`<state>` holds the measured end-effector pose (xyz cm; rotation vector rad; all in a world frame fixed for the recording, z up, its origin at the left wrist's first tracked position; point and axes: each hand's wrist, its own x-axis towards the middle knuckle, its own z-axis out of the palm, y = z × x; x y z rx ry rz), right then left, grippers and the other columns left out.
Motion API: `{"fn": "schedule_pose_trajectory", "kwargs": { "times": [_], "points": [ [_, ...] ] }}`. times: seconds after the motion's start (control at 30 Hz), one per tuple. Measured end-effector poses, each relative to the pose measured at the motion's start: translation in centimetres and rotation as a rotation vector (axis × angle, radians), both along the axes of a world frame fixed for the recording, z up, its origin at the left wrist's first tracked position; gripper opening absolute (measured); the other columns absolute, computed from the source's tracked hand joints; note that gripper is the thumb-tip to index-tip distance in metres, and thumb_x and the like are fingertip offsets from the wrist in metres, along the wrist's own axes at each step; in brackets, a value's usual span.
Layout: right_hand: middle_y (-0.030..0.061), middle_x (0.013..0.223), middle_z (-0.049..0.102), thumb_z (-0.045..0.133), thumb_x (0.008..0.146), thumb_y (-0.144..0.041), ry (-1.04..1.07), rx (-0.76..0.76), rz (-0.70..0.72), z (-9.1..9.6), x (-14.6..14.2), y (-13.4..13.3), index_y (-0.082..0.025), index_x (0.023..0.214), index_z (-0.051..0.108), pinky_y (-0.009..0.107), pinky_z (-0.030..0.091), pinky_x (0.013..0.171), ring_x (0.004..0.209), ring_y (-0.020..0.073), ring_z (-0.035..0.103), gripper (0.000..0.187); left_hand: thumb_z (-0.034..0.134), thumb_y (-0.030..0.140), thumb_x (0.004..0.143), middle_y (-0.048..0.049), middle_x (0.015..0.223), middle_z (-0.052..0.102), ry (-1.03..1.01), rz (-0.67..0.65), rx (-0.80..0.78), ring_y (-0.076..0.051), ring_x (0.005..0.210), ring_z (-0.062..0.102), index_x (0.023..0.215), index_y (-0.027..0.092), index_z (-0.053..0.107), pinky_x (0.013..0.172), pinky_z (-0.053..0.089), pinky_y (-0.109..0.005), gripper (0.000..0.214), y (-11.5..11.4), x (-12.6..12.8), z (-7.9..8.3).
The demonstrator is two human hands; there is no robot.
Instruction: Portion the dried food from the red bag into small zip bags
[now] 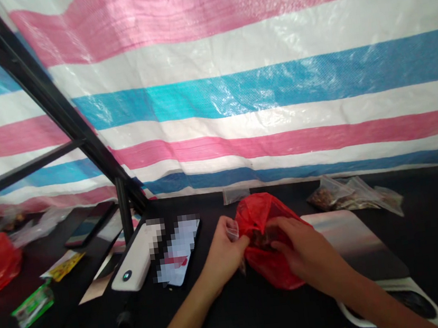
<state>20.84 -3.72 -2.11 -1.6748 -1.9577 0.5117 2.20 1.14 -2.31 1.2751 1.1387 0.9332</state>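
Left hand (225, 248) pinched clear bag (232, 230) against red bag (272, 274) rim. Right hand (299, 252) reached into the mouth, grip hidden, couldn't tell. Any pull-out would need the rim held open.

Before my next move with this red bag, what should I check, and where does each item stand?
1. Pinch of left hand on small clear bag: ok.
2. Place of right hand at red bag opening: ok.
3. What the right fingers hold: cannot tell.
4. The scale beside the red bag: ok.
5. Display of the scale: cannot tell, forearm covers it.
6. The phone and power bank apart from both hands: ok.
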Motion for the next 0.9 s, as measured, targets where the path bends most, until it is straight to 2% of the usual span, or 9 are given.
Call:
{"fn": "schedule_pose_trajectory", "kwargs": {
  "times": [0.1, 0.27, 0.4, 0.5, 0.6, 0.7, 0.83, 0.9],
  "points": [
    [0.0045, 0.101, 0.071, 0.055, 0.086, -0.011, 0.116, 0.056, -0.018, 0.3, 0.2, 0.0, -0.022, 0.11, 0.063, 0.037, 0.049, 0.084, 0.094, 0.0226, 0.066, 0.027, 0.062, 0.011, 0.073, 0.0078, 0.069, 0.047, 0.113, 0.08, 0.224, -0.01, 0.061, 0.048, 0.082, 0.023, 0.045, 0.06, 0.039, -0.021, 0.023, 0.3, -0.3, -0.2],
    [0.0029, 0.107, 0.069, 0.059, 0.092, -0.018, 0.212, 0.251, 0.071, 1.4, -0.3, -0.5, -0.027, 0.114, 0.063, 0.035, 0.053, 0.086, 0.098, 0.0208, 0.065, 0.025, 0.061, 0.012, 0.08, 0.0056, 0.074, 0.052, 0.225, 0.079, 0.363, -0.012, 0.066, 0.05, 0.084, 0.022, 0.051, 0.063, 0.039, -0.024, 0.015, 0.0, -0.3, -0.2],
    [0.0061, 0.119, 0.066, 0.06, 0.096, -0.02, 0.095, 0.53, 0.137, 1.5, -0.6, -0.9, -0.027, 0.123, 0.063, 0.035, 0.053, 0.095, 0.11, 0.0209, 0.063, 0.029, 0.062, 0.009, 0.081, 0.0018, 0.083, 0.057, 0.279, -0.017, 0.489, -0.014, 0.076, 0.054, 0.084, 0.02, 0.058, 0.068, 0.04, -0.026, 0.012, -0.8, 0.2, -0.1],
    [0.0084, 0.123, 0.067, 0.053, 0.099, -0.015, -0.085, 0.656, 0.223, 1.2, -0.5, -1.0, -0.025, 0.127, 0.063, 0.035, 0.053, 0.096, 0.112, 0.0206, 0.063, 0.032, 0.062, 0.009, 0.082, -0.0005, 0.091, 0.059, 0.268, -0.122, 0.526, -0.016, 0.085, 0.057, 0.089, 0.02, 0.062, 0.074, 0.043, -0.027, 0.013, -1.3, 0.6, 0.0],
    [0.0097, 0.127, 0.067, 0.045, 0.101, -0.012, -0.181, 0.695, 0.284, 1.0, -0.3, -1.1, -0.024, 0.128, 0.063, 0.035, 0.053, 0.095, 0.115, 0.0206, 0.063, 0.035, 0.062, 0.009, 0.083, -0.0016, 0.094, 0.06, 0.246, -0.168, 0.515, -0.018, 0.09, 0.058, 0.093, 0.02, 0.062, 0.079, 0.044, -0.029, 0.014, -1.5, 0.7, -0.2],
    [0.0097, 0.125, 0.068, 0.046, 0.101, -0.015, -0.196, 0.694, 0.264, 0.9, -0.2, -1.0, -0.024, 0.129, 0.062, 0.037, 0.055, 0.093, 0.112, 0.0217, 0.064, 0.034, 0.063, 0.009, 0.081, -0.0019, 0.095, 0.059, 0.226, -0.154, 0.471, -0.018, 0.088, 0.058, 0.093, 0.02, 0.06, 0.077, 0.045, -0.029, 0.017, -1.5, 0.8, -0.5],
    [0.0105, 0.118, 0.064, 0.054, 0.099, -0.019, -0.096, 0.667, 0.119, 1.2, 0.2, -0.7, -0.024, 0.13, 0.059, 0.037, 0.056, 0.09, 0.107, 0.0227, 0.064, 0.032, 0.059, 0.01, 0.083, -0.0004, 0.087, 0.057, 0.32, -0.044, 0.432, -0.016, 0.078, 0.056, 0.087, 0.021, 0.055, 0.07, 0.042, -0.028, 0.012, -1.2, 0.6, -0.4],
    [0.0099, 0.117, 0.062, 0.052, 0.098, -0.017, -0.047, 0.587, 0.128, 1.7, 0.6, -0.5, -0.025, 0.126, 0.06, 0.036, 0.056, 0.089, 0.105, 0.0217, 0.064, 0.03, 0.056, 0.01, 0.084, 0.0008, 0.082, 0.056, 0.37, 0.037, 0.404, -0.016, 0.075, 0.055, 0.084, 0.021, 0.052, 0.068, 0.039, -0.027, 0.012, -1.0, 0.3, -0.3]
  ]
}}
